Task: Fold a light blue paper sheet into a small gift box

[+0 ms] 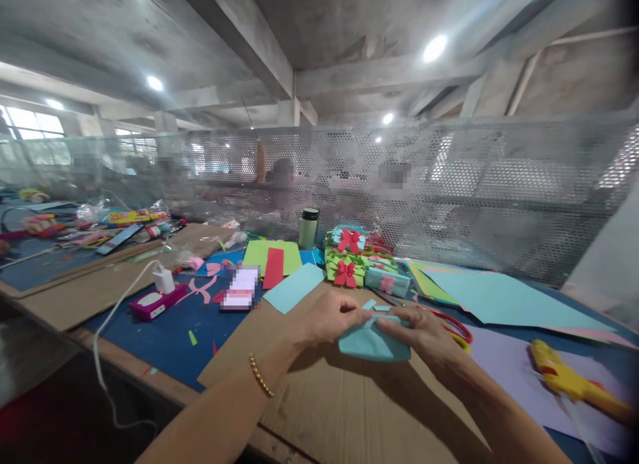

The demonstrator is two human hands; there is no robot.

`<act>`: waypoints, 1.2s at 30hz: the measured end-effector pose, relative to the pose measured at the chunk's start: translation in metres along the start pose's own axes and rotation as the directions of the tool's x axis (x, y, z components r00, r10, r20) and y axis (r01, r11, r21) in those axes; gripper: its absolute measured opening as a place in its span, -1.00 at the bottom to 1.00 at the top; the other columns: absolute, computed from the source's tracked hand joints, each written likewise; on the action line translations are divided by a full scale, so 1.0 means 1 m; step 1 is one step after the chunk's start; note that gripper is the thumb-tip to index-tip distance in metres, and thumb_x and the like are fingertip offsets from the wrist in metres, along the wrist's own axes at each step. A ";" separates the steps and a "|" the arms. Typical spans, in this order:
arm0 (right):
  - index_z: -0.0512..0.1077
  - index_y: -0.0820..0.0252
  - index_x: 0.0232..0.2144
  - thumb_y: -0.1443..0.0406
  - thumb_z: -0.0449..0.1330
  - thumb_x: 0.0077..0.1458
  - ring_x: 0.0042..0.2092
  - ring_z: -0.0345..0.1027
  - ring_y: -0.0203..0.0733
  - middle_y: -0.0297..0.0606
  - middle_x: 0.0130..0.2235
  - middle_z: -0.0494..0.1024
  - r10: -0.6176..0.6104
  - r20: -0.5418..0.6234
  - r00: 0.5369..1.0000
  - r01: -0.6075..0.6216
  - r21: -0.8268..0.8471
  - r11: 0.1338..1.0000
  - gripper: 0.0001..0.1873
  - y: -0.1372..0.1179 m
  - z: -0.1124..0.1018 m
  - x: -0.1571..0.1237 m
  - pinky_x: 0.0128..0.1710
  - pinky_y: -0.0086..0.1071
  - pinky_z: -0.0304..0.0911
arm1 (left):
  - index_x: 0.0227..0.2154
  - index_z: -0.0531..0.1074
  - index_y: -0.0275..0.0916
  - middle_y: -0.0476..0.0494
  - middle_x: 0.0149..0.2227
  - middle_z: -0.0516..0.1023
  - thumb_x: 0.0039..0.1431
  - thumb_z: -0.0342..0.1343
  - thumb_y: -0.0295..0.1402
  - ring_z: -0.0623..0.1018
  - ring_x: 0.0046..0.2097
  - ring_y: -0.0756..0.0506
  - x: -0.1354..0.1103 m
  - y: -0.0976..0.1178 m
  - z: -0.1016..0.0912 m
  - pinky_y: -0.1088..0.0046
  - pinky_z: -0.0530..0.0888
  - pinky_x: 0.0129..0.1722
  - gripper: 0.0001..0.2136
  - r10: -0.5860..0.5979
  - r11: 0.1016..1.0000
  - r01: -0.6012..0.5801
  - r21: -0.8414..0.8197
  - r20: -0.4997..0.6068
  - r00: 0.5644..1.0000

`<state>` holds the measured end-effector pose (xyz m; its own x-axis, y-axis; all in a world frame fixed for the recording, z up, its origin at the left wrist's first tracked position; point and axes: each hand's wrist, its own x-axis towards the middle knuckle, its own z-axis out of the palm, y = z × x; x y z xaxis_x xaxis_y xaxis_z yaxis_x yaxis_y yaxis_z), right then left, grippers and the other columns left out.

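A small light blue paper bag (373, 343) is held between my two hands above a brown cardboard sheet (319, 411). My left hand (335, 317) pinches its upper left edge, the fingers closed on the paper. Along the upper right edge, my right hand (417, 327) grips the same bag with thumb and fingers. Narrow light blue strips (369, 305) stick up at its top edge. Just behind are finished-looking little paper bags in green (344, 269) and light blue (387, 281) with bows. Scissors with red and yellow handles (456, 331) lie beside my right hand.
A yellow glue gun (564, 377) lies on lilac paper (492, 357) at right. Light blue sheets (519, 301) are behind it. To the left are a phone (240, 288), a magenta power strip (158, 302) and a white cable (97, 357). A green bottle (308, 230) stands before the perforated metal screen (239, 158).
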<state>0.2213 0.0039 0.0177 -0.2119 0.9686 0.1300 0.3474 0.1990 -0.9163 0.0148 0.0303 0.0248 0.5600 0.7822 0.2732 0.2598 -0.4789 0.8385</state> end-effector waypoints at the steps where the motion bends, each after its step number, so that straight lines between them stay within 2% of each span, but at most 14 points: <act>1: 0.59 0.24 -0.46 -0.08 0.33 -0.11 -0.44 0.23 -0.25 -0.24 -0.47 0.49 0.008 0.019 1.000 -0.008 -0.003 1.000 -0.52 -0.001 0.002 -0.001 -0.46 -0.40 0.13 | -0.61 0.30 -0.29 0.07 -0.58 0.13 0.15 0.06 -0.12 0.14 -0.50 0.05 -0.001 0.004 0.000 0.47 0.04 -0.52 -0.64 -0.015 1.000 0.015 0.008 0.012 1.000; 5: 0.58 0.23 -0.49 -0.09 0.33 -0.13 -0.44 0.23 -0.24 -0.25 -0.49 0.48 0.005 0.035 0.999 -0.004 -0.030 1.000 -0.53 -0.005 0.008 -0.003 -0.46 -0.39 0.14 | -0.58 0.39 -0.32 0.06 -0.58 0.20 0.13 0.06 -0.22 0.17 -0.50 0.05 -0.004 0.009 0.002 0.48 0.07 -0.51 -0.71 -0.038 0.999 0.037 0.012 0.043 0.998; 12: 0.55 0.26 -0.48 -0.14 0.28 -0.10 -0.47 0.12 -0.30 -0.30 -0.52 0.39 -0.011 0.036 0.999 0.014 -0.080 0.997 -0.47 -0.006 0.012 -0.003 -0.50 -0.42 0.03 | -0.59 0.38 -0.31 0.04 -0.57 0.24 0.14 0.03 -0.28 0.22 -0.47 0.03 0.000 -0.006 0.010 0.47 0.07 -0.50 -0.74 0.022 0.998 -0.022 0.052 -0.009 1.000; 17: 0.42 0.24 -0.58 -0.19 0.18 -0.03 -0.48 0.02 -0.32 -0.36 -0.56 0.25 -0.015 -0.002 1.000 0.015 -0.070 0.997 -0.42 -0.004 0.012 -0.001 -0.51 -0.42 -0.05 | -0.62 0.38 -0.30 0.05 -0.60 0.22 0.14 0.06 -0.27 0.20 -0.49 0.04 -0.002 0.004 0.006 0.45 0.07 -0.49 -0.72 -0.013 0.992 0.018 0.122 -0.042 0.999; 20: 0.31 0.22 -0.64 -0.19 0.18 -0.05 -0.49 -0.05 -0.34 -0.40 -0.57 0.15 -0.027 -0.027 0.999 0.025 -0.073 0.997 -0.40 0.002 0.008 0.002 -0.51 -0.42 -0.11 | -0.61 0.38 -0.30 0.04 -0.60 0.23 0.17 0.04 -0.26 0.20 -0.49 0.03 -0.001 0.000 0.008 0.45 0.05 -0.50 -0.71 -0.025 0.989 0.035 0.141 -0.070 0.997; 25: 0.30 0.22 -0.63 -0.16 0.16 -0.03 -0.49 -0.07 -0.35 -0.41 -0.57 0.11 -0.054 -0.009 0.998 0.053 -0.113 0.992 -0.44 0.010 0.005 0.006 -0.51 -0.41 -0.17 | -0.44 0.52 -0.30 -0.03 -0.50 0.41 0.18 0.05 -0.19 0.32 -0.42 0.00 0.003 -0.016 0.013 0.48 0.14 -0.48 -0.71 0.023 0.995 -0.019 0.098 -0.041 0.999; 28: 0.28 0.21 -0.62 -0.13 0.15 0.01 -0.48 -0.04 -0.34 -0.40 -0.55 0.13 -0.094 0.016 0.995 0.095 -0.132 0.987 -0.46 0.009 0.007 0.006 -0.51 -0.41 -0.15 | -0.39 0.55 -0.31 -0.07 -0.45 0.48 0.16 0.07 -0.26 0.36 -0.39 -0.01 0.003 -0.017 0.014 0.49 0.19 -0.44 -0.76 0.040 0.998 -0.039 0.055 -0.017 0.999; 31: 0.20 0.19 -0.64 -0.11 0.12 0.04 -0.50 -0.06 -0.35 -0.42 -0.56 0.10 -0.128 0.032 0.991 0.131 -0.161 0.978 -0.46 0.008 0.011 0.004 -0.52 -0.41 -0.16 | -0.43 0.55 -0.34 -0.07 -0.49 0.45 0.11 0.08 -0.31 0.34 -0.42 0.00 0.002 -0.013 0.015 0.50 0.19 -0.45 -0.79 0.016 0.999 -0.016 0.031 0.001 1.000; 36: 0.22 0.20 -0.64 -0.09 0.11 0.06 -0.49 -0.06 -0.36 -0.43 -0.56 0.09 -0.140 0.003 0.990 0.138 -0.195 0.971 -0.48 0.007 0.013 0.002 -0.52 -0.42 -0.17 | -0.47 0.51 -0.33 -0.03 -0.53 0.37 0.12 0.08 -0.21 0.30 -0.45 0.00 -0.001 -0.005 0.017 0.50 0.15 -0.48 -0.73 -0.022 0.999 0.023 0.030 -0.027 0.999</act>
<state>0.2117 0.0058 0.0063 -0.2613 0.9307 0.2561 0.4859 0.3560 -0.7982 0.0263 0.0253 0.0130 0.5328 0.8028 0.2675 0.2958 -0.4729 0.8300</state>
